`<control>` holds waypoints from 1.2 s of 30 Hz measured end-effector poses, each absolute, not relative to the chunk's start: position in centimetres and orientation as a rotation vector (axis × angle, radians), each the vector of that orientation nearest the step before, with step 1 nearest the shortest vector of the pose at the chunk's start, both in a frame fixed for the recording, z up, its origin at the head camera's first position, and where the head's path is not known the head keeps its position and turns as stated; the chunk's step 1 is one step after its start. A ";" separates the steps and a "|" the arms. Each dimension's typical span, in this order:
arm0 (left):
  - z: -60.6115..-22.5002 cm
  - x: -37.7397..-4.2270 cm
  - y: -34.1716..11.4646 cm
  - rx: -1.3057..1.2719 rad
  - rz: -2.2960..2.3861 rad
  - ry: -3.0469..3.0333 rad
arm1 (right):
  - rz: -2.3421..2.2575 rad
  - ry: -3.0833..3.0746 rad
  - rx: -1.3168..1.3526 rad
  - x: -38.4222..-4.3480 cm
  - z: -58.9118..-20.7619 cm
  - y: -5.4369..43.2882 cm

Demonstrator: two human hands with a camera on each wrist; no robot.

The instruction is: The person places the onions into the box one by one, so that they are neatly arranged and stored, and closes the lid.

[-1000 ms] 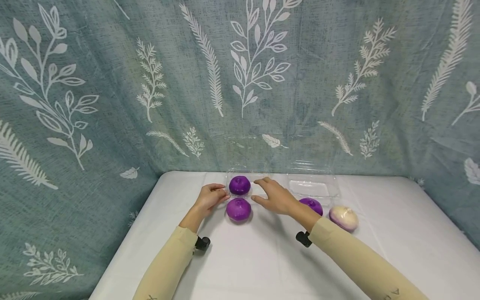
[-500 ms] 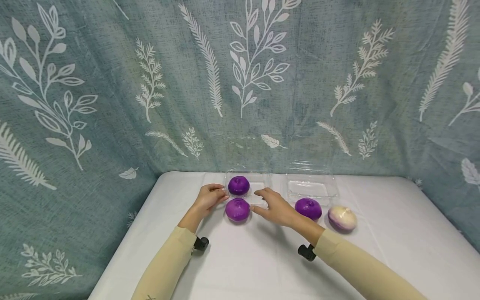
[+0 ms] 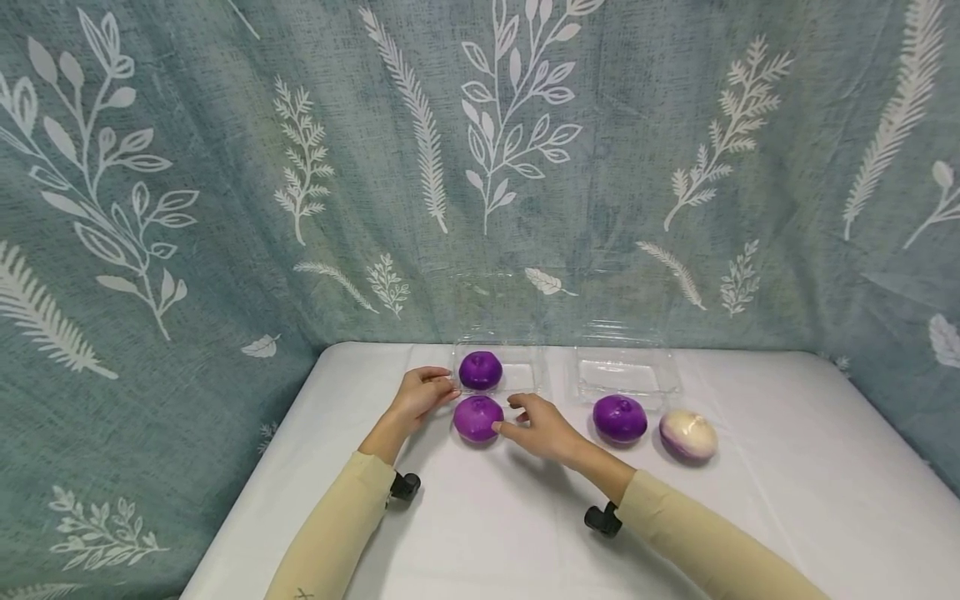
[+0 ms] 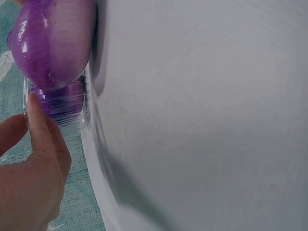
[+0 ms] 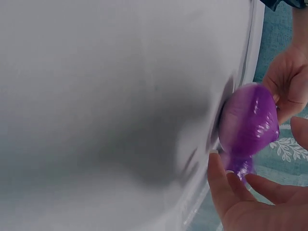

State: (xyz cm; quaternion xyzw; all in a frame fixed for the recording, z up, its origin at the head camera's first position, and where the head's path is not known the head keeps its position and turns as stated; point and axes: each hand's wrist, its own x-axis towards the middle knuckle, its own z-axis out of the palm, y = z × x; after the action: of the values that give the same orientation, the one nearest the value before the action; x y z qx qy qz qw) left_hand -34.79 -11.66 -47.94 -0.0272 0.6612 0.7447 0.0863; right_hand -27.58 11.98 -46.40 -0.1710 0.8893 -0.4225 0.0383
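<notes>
A clear plastic container (image 3: pixel 522 377) with a raised lid stands at the table's back, a purple turnip (image 3: pixel 480 370) inside its left part. My left hand (image 3: pixel 422 395) pinches the container's left edge between thumb and fingers, as the left wrist view (image 4: pixel 36 168) shows. Just in front of the container sits another purple turnip (image 3: pixel 477 419), paler toward its underside in the wrist views. My right hand (image 3: pixel 542 427) is at this turnip's right side, thumb and fingers spread; the thumb tip overlaps its edge in the head view, and contact is unclear.
To the right is a second clear container (image 3: pixel 626 377), lid raised. In front of it lie a third purple turnip (image 3: pixel 620 418) and a turnip with its whitish side up (image 3: pixel 688 435). A patterned cloth (image 3: pixel 480 167) hangs behind the white table (image 3: pixel 480 525).
My right hand has come down and toward the front, from beside the turnip in the container to the one in front of it. The left hand stays put.
</notes>
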 end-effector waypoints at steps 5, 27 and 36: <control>-48.0 -35.0 -11.6 -0.082 2.222 1.978 | -1.372 2.690 -0.432 -27.8 -47.1 11.3; -47.6 -34.8 -11.6 -0.073 2.224 1.988 | -1.414 2.717 -0.364 -28.6 -48.0 8.7; -47.8 -34.7 -11.7 -0.095 2.209 1.984 | -1.393 2.726 -0.325 -28.9 -48.5 8.3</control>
State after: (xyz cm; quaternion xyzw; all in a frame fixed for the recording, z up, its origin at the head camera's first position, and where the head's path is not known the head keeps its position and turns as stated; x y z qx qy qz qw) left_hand -34.72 -11.66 -47.82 -0.0318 0.6655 0.7408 0.0854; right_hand -28.88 8.27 -48.49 -0.1057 0.8850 -0.4524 0.0316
